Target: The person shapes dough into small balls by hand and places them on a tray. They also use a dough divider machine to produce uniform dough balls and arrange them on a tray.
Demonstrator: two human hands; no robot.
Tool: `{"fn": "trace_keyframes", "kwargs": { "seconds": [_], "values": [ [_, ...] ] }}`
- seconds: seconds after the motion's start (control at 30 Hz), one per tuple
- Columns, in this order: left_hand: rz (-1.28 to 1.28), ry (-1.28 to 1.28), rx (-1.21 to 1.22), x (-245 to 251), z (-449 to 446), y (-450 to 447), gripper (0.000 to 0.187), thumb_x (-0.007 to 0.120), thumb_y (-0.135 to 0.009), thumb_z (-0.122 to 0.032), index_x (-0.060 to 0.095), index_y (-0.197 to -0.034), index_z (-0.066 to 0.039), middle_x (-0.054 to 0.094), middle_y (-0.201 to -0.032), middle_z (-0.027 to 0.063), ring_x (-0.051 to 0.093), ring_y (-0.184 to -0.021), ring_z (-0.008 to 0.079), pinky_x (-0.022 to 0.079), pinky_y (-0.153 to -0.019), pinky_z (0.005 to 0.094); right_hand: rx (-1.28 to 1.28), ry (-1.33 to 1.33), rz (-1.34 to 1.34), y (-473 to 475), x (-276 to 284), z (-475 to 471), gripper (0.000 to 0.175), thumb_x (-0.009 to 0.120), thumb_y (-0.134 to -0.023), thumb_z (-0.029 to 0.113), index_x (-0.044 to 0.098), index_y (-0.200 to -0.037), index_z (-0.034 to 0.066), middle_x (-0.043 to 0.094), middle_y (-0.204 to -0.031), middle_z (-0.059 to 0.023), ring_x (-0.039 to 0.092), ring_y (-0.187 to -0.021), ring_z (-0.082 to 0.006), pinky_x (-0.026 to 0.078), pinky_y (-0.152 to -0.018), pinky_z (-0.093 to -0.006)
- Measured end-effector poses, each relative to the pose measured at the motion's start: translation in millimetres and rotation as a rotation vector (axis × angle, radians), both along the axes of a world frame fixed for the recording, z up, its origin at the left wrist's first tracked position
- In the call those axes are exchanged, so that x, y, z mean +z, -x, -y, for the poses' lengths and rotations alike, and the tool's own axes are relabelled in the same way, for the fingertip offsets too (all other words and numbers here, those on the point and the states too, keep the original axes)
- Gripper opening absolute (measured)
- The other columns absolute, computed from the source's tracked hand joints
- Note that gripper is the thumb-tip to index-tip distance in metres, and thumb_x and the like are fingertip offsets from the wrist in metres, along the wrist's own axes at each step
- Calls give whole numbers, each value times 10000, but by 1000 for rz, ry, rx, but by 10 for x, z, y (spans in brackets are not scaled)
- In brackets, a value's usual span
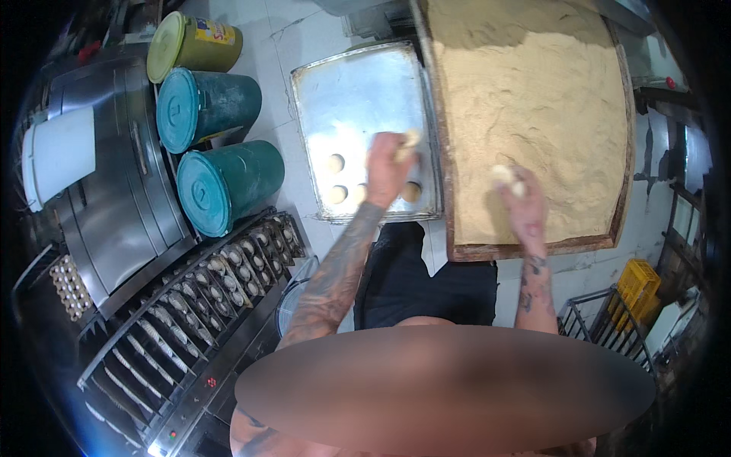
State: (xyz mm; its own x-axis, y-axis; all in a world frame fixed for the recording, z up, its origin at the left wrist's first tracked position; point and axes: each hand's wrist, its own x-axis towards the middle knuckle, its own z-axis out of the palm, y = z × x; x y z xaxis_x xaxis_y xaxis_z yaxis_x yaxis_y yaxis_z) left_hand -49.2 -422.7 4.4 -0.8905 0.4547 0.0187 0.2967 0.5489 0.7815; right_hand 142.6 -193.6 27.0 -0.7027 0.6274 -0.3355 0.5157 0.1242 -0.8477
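Observation:
My left hand (pixel 391 168) is over the near part of a metal baking tray (pixel 357 91), gripping a pale dough piece (pixel 409 143) between thumb and fingers. On that tray lie several small dough rounds, one at the left (pixel 336 164) and another by the near right corner (pixel 411 192); my hand and forearm cover part of this area. To the right, my right hand (pixel 525 205) holds pale dough (pixel 505 176), perhaps more than one piece, above a wood-framed bin (pixel 485 252) filled with tan crumbs or coarse flour (pixel 531 114).
Lidded plastic barrels, two teal (pixel 240 185) (pixel 231 105) and one yellowish (pixel 211 48), stand left of the tray. A rack of loaded trays (pixel 228 268) and a stainless-steel unit (pixel 123 188) extend along the left. Yellow crates (pixel 637 285) and a metal-barred rack (pixel 594 311) are at right.

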Motion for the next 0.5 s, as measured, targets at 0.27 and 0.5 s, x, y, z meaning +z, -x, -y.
{"fn": "trace_keyframes", "kwargs": {
  "seconds": [0.27, 0.5],
  "values": [
    [-71, 244, 100, -618, 1646, 866, 217, 752, -858, -100, 675, -1033, 5, 622, -1056, 177, 628, -1015, 366, 511, -911, 446, 422, -31, 158, 1211, -662, 1665, 442, 741, -862, 260, 654, -1221, 18, 679, -1132, -249, 644, -1111, -433, 507, -1006, -453],
    [66, 68, -79, -733, 1111, 775, 491, 763, -861, -131, 613, -1311, -7, 591, -1278, 229, 587, -1198, 392, 484, -1050, 411, 434, -365, 35, 1530, -801, 1544, 585, 742, -859, 197, 561, -1379, -3, 563, -1296, -235, 540, -1235, -433, 447, -1079, -440]
  ]
}}
